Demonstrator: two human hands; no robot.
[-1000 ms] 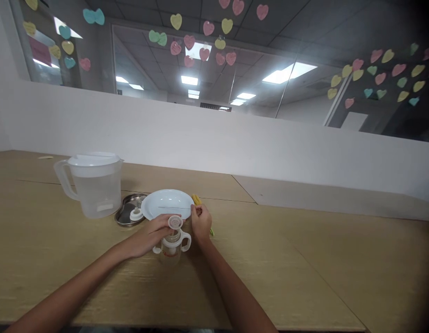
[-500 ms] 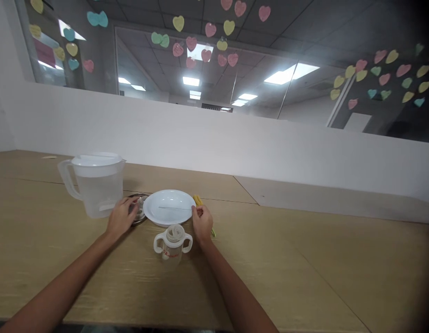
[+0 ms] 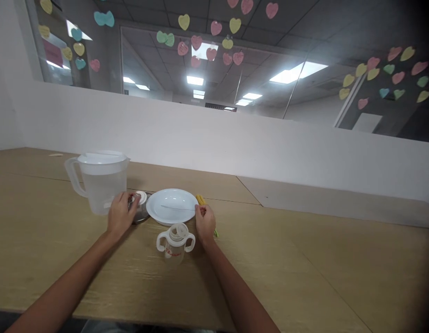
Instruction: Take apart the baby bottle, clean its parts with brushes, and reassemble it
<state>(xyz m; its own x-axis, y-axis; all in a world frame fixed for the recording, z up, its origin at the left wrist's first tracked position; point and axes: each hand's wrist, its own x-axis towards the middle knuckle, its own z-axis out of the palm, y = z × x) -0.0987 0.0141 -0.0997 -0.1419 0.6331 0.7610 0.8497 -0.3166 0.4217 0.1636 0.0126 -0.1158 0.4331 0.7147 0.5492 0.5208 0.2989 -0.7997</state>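
My left hand (image 3: 121,215) pinches a small white round lid-like piece (image 3: 142,197) above a dark shiny metal dish (image 3: 141,216). My right hand (image 3: 205,223), fingers closed, holds one end of a thin pale stick (image 3: 177,208) at the right rim of a white plate (image 3: 155,217). The stick extends leftward over the plate; its exact kind is unclear. In front of the plate stands an uncapped clear baby bottle (image 3: 174,253) with two white handles and red print. Beyond my right hand, yellow pieces (image 3: 200,199) and a green tip (image 3: 216,234) show, partly hidden.
A translucent lidded pitcher (image 3: 105,187) stands on the left, close behind my left hand. A low white wall (image 3: 186,138) borders the wooden table (image 3: 287,268) at the back. Above it is a window with heart-shaped notes.
My left hand has lifted the white round piece from the metal dish, turning its white side into view. The right hand keeps its hold on the stick. The camera view has shifted slightly.
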